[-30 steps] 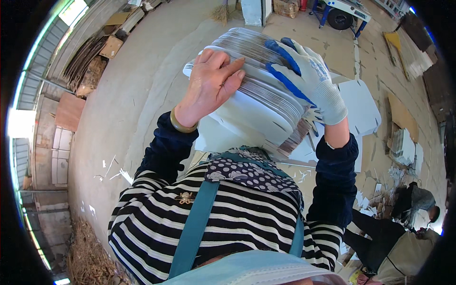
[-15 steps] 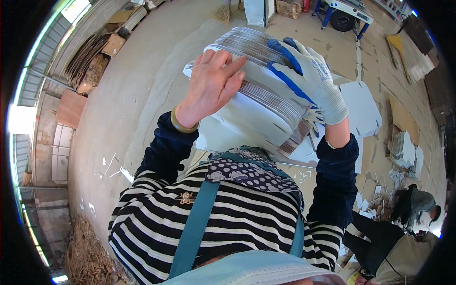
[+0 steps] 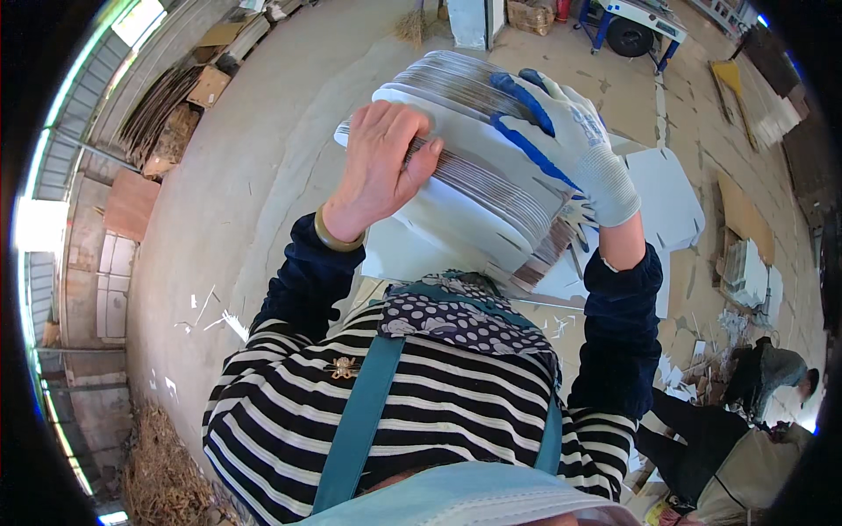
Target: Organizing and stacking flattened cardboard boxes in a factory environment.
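Note:
A stack of white cardboard sheets [image 3: 500, 195] with rounded corners and brown-grey layered edges stands in front of me, split into a near and a far bundle [image 3: 452, 79] with a flat white face between. My bare left hand [image 3: 386, 162] is closed over the left end of the near bundle, fingers curled and thumb along the layered edges; its fingertips are partly hidden. My right hand [image 3: 566, 131], in a white and blue glove, grips the right end of the far bundle, with its fingers bent around the edges. A second glove [image 3: 579, 215] lies beneath my right wrist.
More white cut sheets [image 3: 662, 197] lie to the right under the stack. Farther right are another sheet pile [image 3: 745, 276], paper scraps [image 3: 671, 377] and a bending person [image 3: 772, 377]. A wheeled blue-legged machine [image 3: 631, 35] stands at the back; brown cardboard [image 3: 162, 114] leans at the far left.
My left hand has drawn slightly left and nearer me, its index finger going from stretched out to curled. The right hand and the stack have hardly moved.

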{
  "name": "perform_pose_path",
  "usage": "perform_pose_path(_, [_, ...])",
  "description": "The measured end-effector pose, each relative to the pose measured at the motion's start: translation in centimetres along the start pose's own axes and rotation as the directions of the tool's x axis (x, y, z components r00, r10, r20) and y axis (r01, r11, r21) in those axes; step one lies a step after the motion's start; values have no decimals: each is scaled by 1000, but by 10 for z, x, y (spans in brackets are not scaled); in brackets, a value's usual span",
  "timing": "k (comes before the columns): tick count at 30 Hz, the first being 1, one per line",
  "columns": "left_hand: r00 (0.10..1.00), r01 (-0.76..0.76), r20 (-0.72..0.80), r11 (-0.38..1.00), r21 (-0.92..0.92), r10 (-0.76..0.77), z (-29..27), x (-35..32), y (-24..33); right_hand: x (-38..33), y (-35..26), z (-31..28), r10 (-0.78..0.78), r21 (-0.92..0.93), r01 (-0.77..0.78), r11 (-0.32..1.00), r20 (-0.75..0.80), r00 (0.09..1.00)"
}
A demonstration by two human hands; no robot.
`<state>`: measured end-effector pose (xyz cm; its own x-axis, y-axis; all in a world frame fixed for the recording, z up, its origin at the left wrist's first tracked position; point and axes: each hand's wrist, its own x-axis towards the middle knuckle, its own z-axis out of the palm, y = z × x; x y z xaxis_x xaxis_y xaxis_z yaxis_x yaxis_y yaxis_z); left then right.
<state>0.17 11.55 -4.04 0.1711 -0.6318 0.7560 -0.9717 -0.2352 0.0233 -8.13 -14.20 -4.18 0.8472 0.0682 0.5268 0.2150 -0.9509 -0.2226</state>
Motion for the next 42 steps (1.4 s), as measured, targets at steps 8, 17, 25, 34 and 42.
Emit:
perform_pose_path(8, [992, 60, 112, 998, -19, -57, 0, 5, -1, -2, -8, -1, 43, -5, -43, 999, 0, 999])
perform_pose_path(17, [949, 204, 260, 976, -81, -177, -8, 14, 11, -4, -9, -3, 26, 1, -26, 1000, 11, 1000])
perform_pose_path(25, [929, 156, 341, 988, -17, -141, -8, 15, 5, -5, 0, 1, 34, 45, -34, 998, 20, 999])
perform_pose_path(34, [952, 136, 281, 990, -32, -122, -9, 13, 7, -1, 3, 0, 28, 72, -31, 997, 47, 999])
perform_pose_path(42, [917, 174, 369, 984, -27, -152, -17, 9, 9, 0, 2, -4, -8, 104, 3, 995, 48, 999])
